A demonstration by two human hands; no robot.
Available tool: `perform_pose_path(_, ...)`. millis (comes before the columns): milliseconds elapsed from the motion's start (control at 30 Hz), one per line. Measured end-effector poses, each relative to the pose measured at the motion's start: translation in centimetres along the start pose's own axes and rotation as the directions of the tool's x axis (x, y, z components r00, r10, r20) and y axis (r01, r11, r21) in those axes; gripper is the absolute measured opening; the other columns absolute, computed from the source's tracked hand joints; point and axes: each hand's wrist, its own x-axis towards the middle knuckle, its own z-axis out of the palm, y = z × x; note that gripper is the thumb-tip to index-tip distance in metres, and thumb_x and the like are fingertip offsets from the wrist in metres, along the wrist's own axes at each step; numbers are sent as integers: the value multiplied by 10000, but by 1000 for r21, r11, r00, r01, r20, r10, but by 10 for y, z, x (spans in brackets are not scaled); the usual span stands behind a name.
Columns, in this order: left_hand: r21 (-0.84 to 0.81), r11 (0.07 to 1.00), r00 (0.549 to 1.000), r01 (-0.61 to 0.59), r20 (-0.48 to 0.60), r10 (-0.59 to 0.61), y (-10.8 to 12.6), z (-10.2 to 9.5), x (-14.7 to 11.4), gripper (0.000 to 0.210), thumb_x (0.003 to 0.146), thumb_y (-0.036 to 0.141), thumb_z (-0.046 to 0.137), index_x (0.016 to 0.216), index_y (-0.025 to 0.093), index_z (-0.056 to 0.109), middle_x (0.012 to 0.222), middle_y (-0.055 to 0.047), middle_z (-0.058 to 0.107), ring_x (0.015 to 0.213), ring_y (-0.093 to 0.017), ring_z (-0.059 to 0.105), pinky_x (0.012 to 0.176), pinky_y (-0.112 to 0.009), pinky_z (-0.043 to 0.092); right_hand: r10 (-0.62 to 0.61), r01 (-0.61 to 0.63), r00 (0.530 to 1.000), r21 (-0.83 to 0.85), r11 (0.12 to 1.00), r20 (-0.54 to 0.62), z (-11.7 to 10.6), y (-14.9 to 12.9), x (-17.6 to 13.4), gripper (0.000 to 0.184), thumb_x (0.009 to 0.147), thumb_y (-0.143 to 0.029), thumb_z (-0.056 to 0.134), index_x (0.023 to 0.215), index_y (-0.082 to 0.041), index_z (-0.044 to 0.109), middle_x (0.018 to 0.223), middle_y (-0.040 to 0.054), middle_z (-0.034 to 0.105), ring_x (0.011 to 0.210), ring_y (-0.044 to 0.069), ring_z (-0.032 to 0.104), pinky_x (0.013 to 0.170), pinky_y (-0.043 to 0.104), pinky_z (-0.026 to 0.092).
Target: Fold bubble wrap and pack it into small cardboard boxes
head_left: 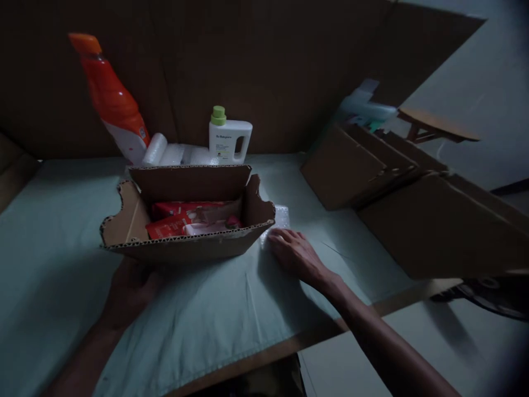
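Note:
An open cardboard box [185, 251] stands on the cloth in front of me, with several red packets [167, 227] and a pale pink packet [204, 227] inside. My left hand [132, 286] is at the box's lower front left corner, its fingers mostly hidden by the box and in shadow. To the right of the box, my right hand [291, 251] has its fingers bent over a piece of bubble wrap [281, 215]. Part of that wrap is covered by the hand and the box.
Behind the box are a tall orange-red bottle [113, 96], leaning, a bubble wrap roll [177, 154] and a white jug [225, 138] with a green cap. Larger cardboard boxes [446, 226] stand at the right. The table's front edge [289, 348] runs below my hands.

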Motion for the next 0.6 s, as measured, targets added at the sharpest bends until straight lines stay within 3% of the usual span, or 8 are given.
perform_pose_path(100, -48, 999, 1000, 6, -8, -7, 1, -1, 5, 416, 745, 489, 661, 1042, 210, 575, 999, -78, 710, 965, -289, 691, 785, -385, 583, 4, -3, 997, 14, 1000, -71, 10, 3, 2, 238, 961, -142, 488, 981, -197, 719, 1156, 109, 745, 1007, 248, 679, 893, 400, 460)
perform_pose_path(167, -43, 999, 1000, -4, 7, 4, 0, -2, 10, 410, 716, 479, 663, 1008, 209, 561, 942, -58, 695, 895, -264, 683, 737, -362, 575, 43, -33, 984, 58, 998, -175, 5, 4, 0, 234, 973, -159, 474, 961, -195, 705, 1070, 101, 768, 949, 236, 697, 873, 384, 459)
perform_pose_path(300, -93, 996, 999, -1, 50, 5, 5, -11, 16, 482, 687, 468, 647, 1070, 195, 537, 1018, -81, 680, 944, -273, 672, 776, -376, 569, 140, -88, 891, 138, 987, -432, -35, -8, -23, 196, 982, -215, 477, 979, -209, 673, 1010, 85, 777, 915, 243, 709, 841, 385, 478)
perform_pose_path(367, -114, 993, 998, 10, 59, -3, 12, -16, 14, 546, 678, 450, 641, 1142, 189, 520, 1098, -105, 671, 1017, -294, 664, 844, -406, 562, 115, -54, 879, 143, 988, -462, -57, -24, -39, 171, 982, -229, 496, 979, -219, 666, 1036, 76, 772, 942, 242, 706, 860, 391, 480)
perform_pose_path(433, -103, 995, 998, 6, 56, 0, 22, -20, 10, 588, 666, 420, 631, 1193, 189, 508, 1147, -117, 663, 1081, -313, 651, 924, -441, 541, 39, 25, 921, 158, 987, -389, -71, -46, -53, 163, 989, -220, 505, 988, -218, 668, 1045, 69, 770, 942, 228, 706, 863, 386, 481)
perform_pose_path(500, -84, 996, 999, -12, 50, 16, 30, -23, 3, 607, 660, 403, 626, 1215, 187, 507, 1179, -126, 656, 1130, -328, 636, 988, -467, 515, -86, 134, 969, 200, 970, -233, -71, -66, -62, 176, 998, -205, 504, 1010, -212, 679, 1052, 68, 770, 941, 216, 710, 869, 390, 485)
perform_pose_path(600, -93, 995, 995, -36, 86, 44, 35, -23, -8, 626, 692, 387, 631, 1267, 183, 491, 1240, -133, 637, 1172, -321, 624, 1043, -481, 488, -255, 251, 967, 261, 932, -22, -57, -83, -66, 168, 985, -279, 581, 1083, -211, 700, 1136, 92, 755, 1026, 251, 706, 922, 450, 490)
